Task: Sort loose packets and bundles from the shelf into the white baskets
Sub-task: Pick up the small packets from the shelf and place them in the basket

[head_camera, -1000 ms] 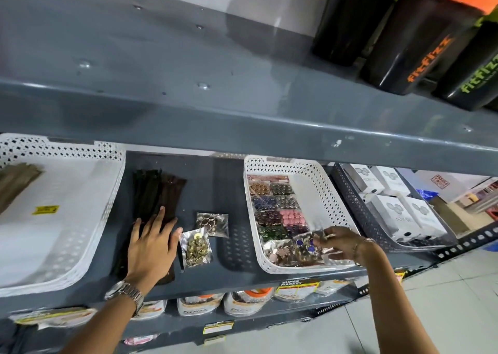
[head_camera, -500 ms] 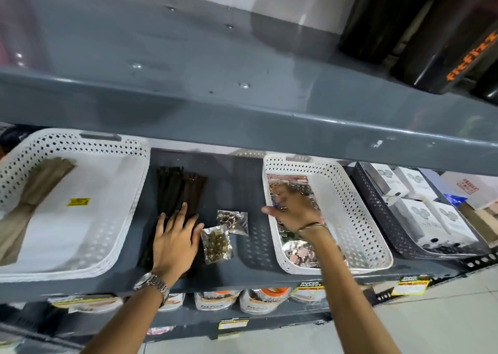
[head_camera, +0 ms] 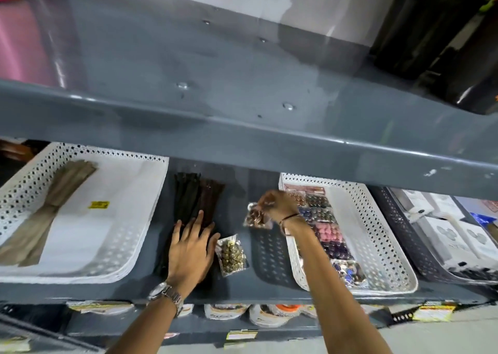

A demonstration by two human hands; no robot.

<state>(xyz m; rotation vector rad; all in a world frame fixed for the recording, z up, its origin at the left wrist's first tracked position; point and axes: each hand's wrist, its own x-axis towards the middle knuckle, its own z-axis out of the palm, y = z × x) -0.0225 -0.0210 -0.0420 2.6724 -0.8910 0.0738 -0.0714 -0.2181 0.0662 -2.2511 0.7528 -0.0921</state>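
Observation:
My right hand (head_camera: 279, 205) is pinched on a clear packet of copper-coloured beads (head_camera: 256, 217), held just above the grey shelf (head_camera: 269, 251) left of the right white basket (head_camera: 377, 235). That basket holds a row of several bead packets (head_camera: 327, 232). A second packet of gold beads (head_camera: 231, 255) lies loose on the shelf. My left hand (head_camera: 192, 251) rests flat, fingers spread, on dark brown and black bundles (head_camera: 196, 200). The left white basket (head_camera: 134, 219) holds a tan bundle (head_camera: 51, 211).
The upper grey shelf (head_camera: 242, 105) overhangs the work area, with black bottles (head_camera: 436, 38) on it at right. A dark basket of white boxes (head_camera: 442, 232) stands right of the white one. Packaged goods (head_camera: 266, 313) fill the shelf below.
My right hand left the right basket, crossed left over its rim and picked up the copper bead packet from the shelf. My left hand stayed on the dark bundles.

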